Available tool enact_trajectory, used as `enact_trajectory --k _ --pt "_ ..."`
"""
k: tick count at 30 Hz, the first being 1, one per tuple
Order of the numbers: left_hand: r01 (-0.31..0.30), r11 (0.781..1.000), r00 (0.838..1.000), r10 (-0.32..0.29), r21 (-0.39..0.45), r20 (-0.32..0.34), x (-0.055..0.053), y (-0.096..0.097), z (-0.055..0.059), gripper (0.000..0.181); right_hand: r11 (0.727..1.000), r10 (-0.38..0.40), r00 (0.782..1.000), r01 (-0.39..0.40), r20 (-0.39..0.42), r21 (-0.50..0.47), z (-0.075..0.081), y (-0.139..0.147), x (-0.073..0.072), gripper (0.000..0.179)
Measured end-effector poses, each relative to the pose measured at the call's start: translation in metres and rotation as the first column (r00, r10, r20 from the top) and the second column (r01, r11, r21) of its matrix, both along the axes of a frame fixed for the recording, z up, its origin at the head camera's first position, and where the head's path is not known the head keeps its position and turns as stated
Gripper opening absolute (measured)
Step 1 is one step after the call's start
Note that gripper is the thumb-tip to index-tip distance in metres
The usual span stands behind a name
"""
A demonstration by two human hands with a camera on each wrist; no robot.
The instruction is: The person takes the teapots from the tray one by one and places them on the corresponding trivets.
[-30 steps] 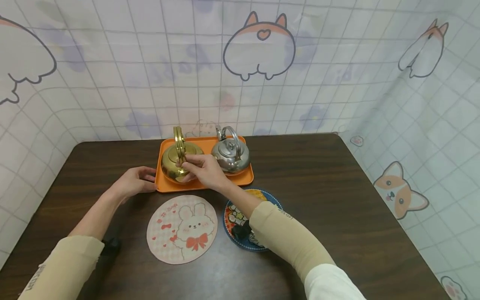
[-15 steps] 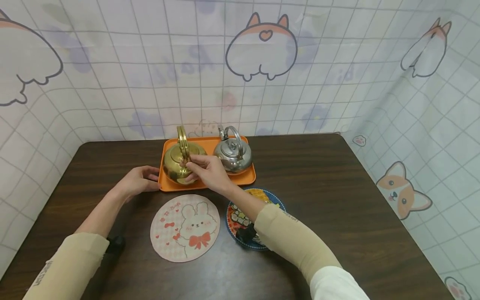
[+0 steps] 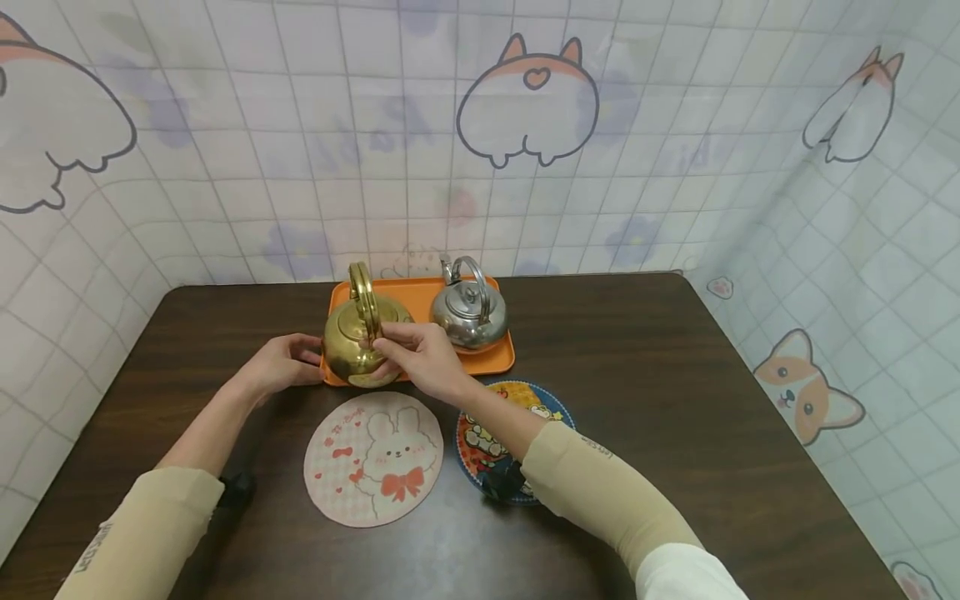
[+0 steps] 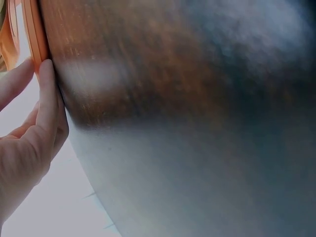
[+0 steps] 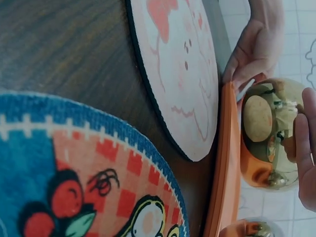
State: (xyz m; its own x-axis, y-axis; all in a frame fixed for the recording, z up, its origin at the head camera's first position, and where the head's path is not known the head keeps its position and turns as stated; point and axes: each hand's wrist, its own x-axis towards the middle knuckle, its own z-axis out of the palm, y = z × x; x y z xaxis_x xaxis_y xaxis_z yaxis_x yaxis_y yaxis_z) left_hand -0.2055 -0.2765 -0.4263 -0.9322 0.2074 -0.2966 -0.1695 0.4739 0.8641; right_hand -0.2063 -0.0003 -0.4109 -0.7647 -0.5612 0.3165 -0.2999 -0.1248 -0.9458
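A gold kettle (image 3: 348, 346) with an arched handle is at the left end of the orange tray (image 3: 495, 360). My right hand (image 3: 423, 358) pinches the lower part of that handle from the right. The kettle's base overlaps the tray's front rim; I cannot tell whether it touches the tray. At the tray's front left corner, my left hand (image 3: 281, 368) holds the rim between thumb and fingers, which the left wrist view shows close up. A silver kettle (image 3: 468, 317) stands upright on the tray's right half, apart from both hands.
A round pink rabbit mat (image 3: 375, 458) lies in front of the tray. To its right is a round blue-rimmed mat (image 3: 480, 467), partly covered by my right arm. Behind the dark wooden table (image 3: 637, 400) hangs a printed grid-pattern cloth (image 3: 675, 192).
The gold kettle has shifted toward me, and its base now overlaps the tray's front rim. My right hand has moved with it. My left hand stays at the tray corner.
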Motion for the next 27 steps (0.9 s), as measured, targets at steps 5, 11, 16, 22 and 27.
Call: enact_trajectory --k 5,11,16,22,27 --pt "-0.015 0.999 1.000 0.015 0.031 0.011 -0.001 0.000 -0.005 0.068 1.000 0.020 1.000 -0.020 -0.006 -0.023 -0.001 0.003 0.006 0.034" --pt "-0.005 1.000 1.000 0.005 0.011 0.000 -0.003 0.000 -0.006 0.068 0.999 0.018 1.000 -0.018 0.010 -0.042 0.002 0.006 0.011 0.033" --pt "0.005 1.000 1.000 -0.005 0.008 -0.008 -0.004 0.001 -0.003 0.067 1.000 0.008 1.000 -0.007 0.022 -0.030 0.003 0.009 0.012 0.032" --pt "0.000 1.000 1.000 0.001 -0.007 0.014 -0.003 0.004 -0.001 0.067 1.000 -0.002 0.999 0.003 0.046 -0.028 0.003 0.014 0.016 0.034" --pt "0.011 1.000 1.000 -0.011 -0.027 0.012 -0.002 0.004 0.000 0.069 1.000 -0.004 0.999 0.005 0.053 -0.024 0.004 0.020 0.021 0.035"
